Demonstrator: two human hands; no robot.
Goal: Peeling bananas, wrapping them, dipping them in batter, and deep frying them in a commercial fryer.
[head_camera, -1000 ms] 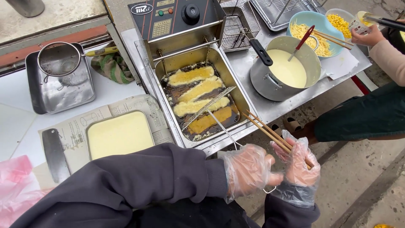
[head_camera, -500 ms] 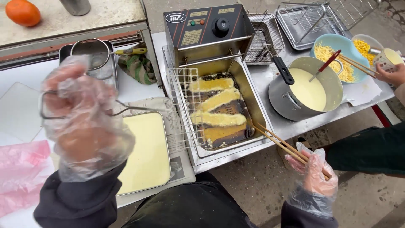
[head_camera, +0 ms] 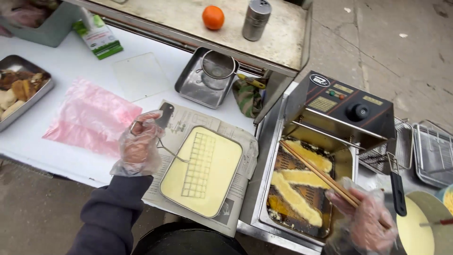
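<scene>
Wire grid (head_camera: 198,165) now down in batter tray (head_camera: 203,171), hands gripping its handle and chopsticks (head_camera: 317,173).

The right hand (head_camera: 365,225) ran off the bottom edge, its fingers blurred under the plastic glove. The pot of batter (head_camera: 417,226) was cut by the right and bottom edges, as was the wire rack (head_camera: 434,151) on the right. The tray of fried pieces (head_camera: 19,92) left the frame on the left. The chopsticks' (head_camera: 316,172) rear ends were hidden inside the glove.
</scene>
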